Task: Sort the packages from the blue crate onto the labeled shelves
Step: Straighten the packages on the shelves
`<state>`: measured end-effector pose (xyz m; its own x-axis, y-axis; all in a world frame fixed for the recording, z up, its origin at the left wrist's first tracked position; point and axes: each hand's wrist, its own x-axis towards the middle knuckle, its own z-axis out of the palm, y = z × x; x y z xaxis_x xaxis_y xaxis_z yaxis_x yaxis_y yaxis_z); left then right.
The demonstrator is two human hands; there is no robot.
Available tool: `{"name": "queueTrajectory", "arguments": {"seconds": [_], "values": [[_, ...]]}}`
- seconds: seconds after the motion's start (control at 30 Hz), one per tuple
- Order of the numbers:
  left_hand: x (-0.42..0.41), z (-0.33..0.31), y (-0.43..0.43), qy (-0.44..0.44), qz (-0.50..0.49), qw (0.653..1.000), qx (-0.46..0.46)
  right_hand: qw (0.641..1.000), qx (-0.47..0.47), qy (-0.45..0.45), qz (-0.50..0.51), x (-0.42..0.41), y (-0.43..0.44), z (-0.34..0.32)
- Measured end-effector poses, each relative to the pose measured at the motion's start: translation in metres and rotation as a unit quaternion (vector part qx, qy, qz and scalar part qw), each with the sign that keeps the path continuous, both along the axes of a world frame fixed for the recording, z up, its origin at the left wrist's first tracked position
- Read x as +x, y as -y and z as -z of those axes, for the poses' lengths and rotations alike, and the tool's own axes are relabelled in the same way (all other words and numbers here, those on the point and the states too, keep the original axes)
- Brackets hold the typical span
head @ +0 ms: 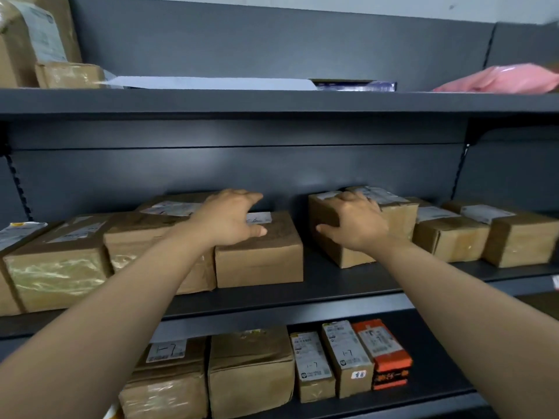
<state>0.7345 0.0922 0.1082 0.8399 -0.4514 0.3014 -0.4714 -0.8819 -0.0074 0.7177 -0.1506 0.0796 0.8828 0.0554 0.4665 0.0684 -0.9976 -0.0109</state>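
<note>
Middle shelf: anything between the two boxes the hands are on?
Nothing. Head view shows only bare middle shelf between the left cardboard box, under the left hand, and the right cardboard box, gripped by the right hand.

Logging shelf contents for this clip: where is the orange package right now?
In the head view the orange package sits on the bottom shelf, at the right end of its row, beside a tall labelled cardboard box.
</note>
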Motion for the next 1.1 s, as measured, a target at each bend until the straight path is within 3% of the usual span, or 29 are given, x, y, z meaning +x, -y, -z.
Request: {"name": "queueTrajectory", "arguments": {"seconds": [0.27, 0.5, 0.63, 0.8, 1.1], "values": [[0.019, 0.015, 0.141, -0.011, -0.013, 1.000, 0.004, 0.996, 0.001, -0.067, 0.060, 0.009, 0.135, -0.006], [0.032, 0.026, 0.222, -0.011, -0.084, 0.996, 0.031, 0.994, 0.015, -0.112, -0.011, 0.038, 0.200, 0.002], [0.035, 0.033, 0.231, -0.024, -0.103, 0.994, 0.038, 0.988, 0.068, -0.122, -0.063, 0.052, 0.212, 0.014], [0.029, 0.028, 0.214, -0.053, -0.078, 0.995, 0.016, 0.983, 0.141, -0.032, -0.111, 0.055, 0.203, 0.022], [0.016, 0.024, 0.171, -0.046, -0.089, 0.994, 0.037, 0.970, 0.170, -0.018, -0.175, 0.045, 0.172, 0.021]]}}
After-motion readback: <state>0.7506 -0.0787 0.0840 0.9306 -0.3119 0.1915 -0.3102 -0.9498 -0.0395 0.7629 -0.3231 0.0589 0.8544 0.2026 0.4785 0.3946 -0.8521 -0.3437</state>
